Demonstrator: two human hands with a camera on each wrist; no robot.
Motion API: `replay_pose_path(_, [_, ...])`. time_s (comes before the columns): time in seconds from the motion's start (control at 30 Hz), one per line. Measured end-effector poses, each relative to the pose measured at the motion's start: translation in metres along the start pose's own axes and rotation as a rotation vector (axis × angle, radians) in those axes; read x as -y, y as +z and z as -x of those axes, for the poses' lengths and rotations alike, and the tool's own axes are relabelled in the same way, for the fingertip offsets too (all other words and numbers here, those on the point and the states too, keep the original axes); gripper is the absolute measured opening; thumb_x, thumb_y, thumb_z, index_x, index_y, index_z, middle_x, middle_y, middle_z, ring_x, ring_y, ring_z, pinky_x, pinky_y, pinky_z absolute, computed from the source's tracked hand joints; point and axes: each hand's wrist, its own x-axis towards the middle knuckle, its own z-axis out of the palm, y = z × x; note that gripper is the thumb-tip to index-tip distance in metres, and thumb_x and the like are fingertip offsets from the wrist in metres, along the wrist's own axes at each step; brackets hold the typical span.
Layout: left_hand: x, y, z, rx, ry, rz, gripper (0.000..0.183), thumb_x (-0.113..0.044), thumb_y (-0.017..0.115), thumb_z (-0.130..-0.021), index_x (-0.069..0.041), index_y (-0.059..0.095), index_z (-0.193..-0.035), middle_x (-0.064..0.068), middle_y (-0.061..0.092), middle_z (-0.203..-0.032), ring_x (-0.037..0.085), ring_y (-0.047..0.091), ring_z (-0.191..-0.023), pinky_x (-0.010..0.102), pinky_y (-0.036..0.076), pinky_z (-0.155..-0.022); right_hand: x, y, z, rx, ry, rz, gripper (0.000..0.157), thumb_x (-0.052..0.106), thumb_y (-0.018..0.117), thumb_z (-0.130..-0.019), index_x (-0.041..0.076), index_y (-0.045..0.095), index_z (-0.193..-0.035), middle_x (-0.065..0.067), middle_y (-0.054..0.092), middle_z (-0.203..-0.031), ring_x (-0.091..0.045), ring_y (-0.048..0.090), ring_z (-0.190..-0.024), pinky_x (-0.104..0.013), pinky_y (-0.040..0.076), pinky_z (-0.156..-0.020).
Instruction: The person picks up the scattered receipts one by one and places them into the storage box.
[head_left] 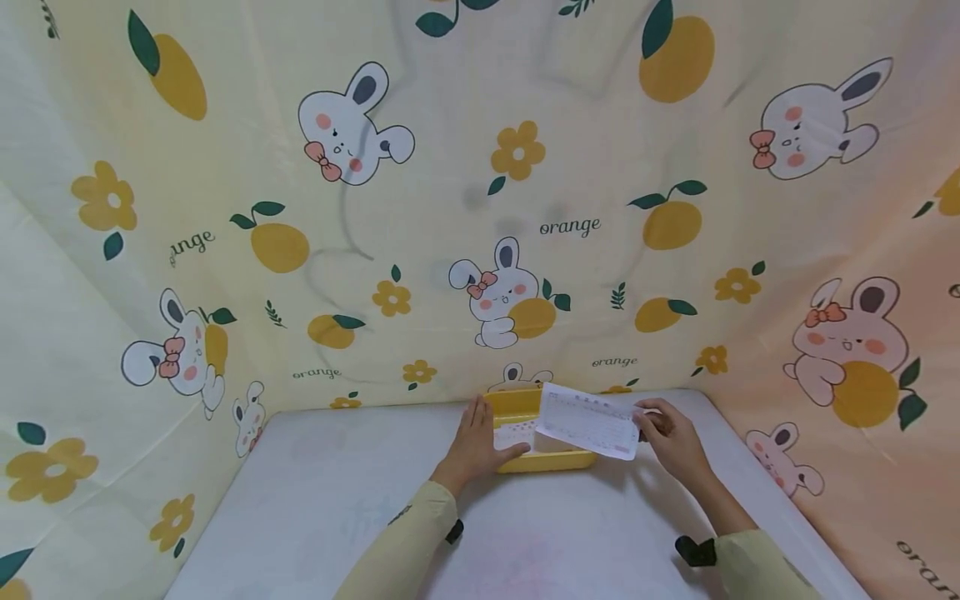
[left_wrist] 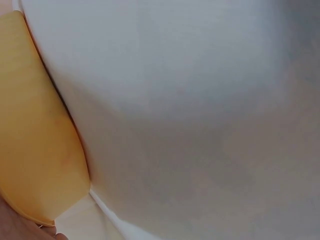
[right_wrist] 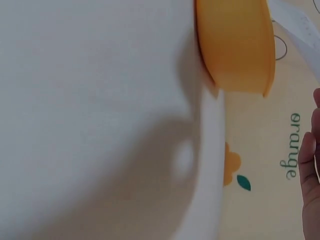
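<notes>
A yellow plastic basket (head_left: 517, 403) stands at the far side of the table. My left hand (head_left: 476, 442) rests on its left end, with the fingers fairly straight along the rim and the thumb reaching over the front. In the left wrist view, fingertips show at the rim of the basket (left_wrist: 40, 125). My right hand (head_left: 671, 437) pinches the right edge of a white printed slip of paper (head_left: 588, 421), held tilted over the basket's right part. The slip hides much of what lies beneath. A white spotted surface (head_left: 513, 432) shows inside the basket, beside a pale block-like thing (head_left: 551, 442).
The basket stands on a white-covered table (head_left: 360, 483). Behind and beside it hangs a cream curtain (head_left: 442, 200) printed with rabbits and oranges. Dark bands (head_left: 695, 551) sit at both sleeve cuffs.
</notes>
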Motion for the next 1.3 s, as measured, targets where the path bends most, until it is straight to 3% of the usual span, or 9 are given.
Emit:
replay_pose_path(0.3, [0.000,-0.001,-0.003,0.002,-0.001,0.004,0.126,-0.084,0.061,-0.090,0.002,0.014,-0.169,0.020,0.005,-0.179,0.037,0.007,-0.166,0.050,0.014,-0.132,-0.002,0.013,-0.018,0.048,0.006,-0.080,0.023,-0.001,0.065,-0.106,-0.011,0.061,-0.126,-0.032,0.074,-0.100,-0.011,0.071,-0.079,-0.028,0.062,-0.070])
replay_pose_path(0.47, [0.000,0.001,-0.004,0.004,-0.004,-0.009,0.126,-0.083,0.061,-0.090,0.002,0.013,-0.169,0.020,0.006,-0.179,0.037,0.006,-0.166,0.049,0.014,-0.132,-0.004,0.023,-0.024,0.080,0.066,-0.035,0.025,-0.001,0.063,-0.106,-0.011,0.060,-0.129,-0.029,0.075,-0.099,-0.012,0.071,-0.078,-0.030,0.062,-0.070])
replay_pose_path(0.73, [0.000,0.000,-0.002,-0.009,0.014,-0.025,0.124,-0.081,0.062,-0.091,0.003,0.016,-0.169,0.020,0.008,-0.179,0.037,0.009,-0.166,0.048,0.017,-0.131,-0.003,0.037,-0.033,0.143,0.190,0.045,0.030,0.004,0.063,-0.108,-0.007,0.058,-0.135,-0.028,0.075,-0.112,-0.021,0.073,-0.085,-0.036,0.063,-0.076])
replay_pose_path(0.93, [0.000,0.001,-0.003,-0.013,0.013,-0.044,0.125,-0.083,0.060,-0.090,0.003,0.015,-0.169,0.020,0.007,-0.179,0.036,0.008,-0.166,0.047,0.015,-0.132,0.000,0.045,-0.039,0.201,0.215,0.067,0.033,0.007,0.063,-0.108,-0.007,0.058,-0.138,-0.024,0.077,-0.110,-0.024,0.071,-0.083,-0.040,0.062,-0.077])
replay_pose_path(1.3, [-0.003,-0.002,0.000,-0.002,-0.003,-0.016,0.127,-0.085,0.059,-0.090,0.002,0.012,-0.170,0.019,0.005,-0.179,0.036,0.007,-0.166,0.047,0.010,-0.132,0.000,0.059,-0.047,0.251,0.287,0.099,0.033,0.011,0.063,-0.109,-0.003,0.060,-0.138,-0.019,0.077,-0.111,-0.023,0.069,-0.090,-0.030,0.059,-0.076])
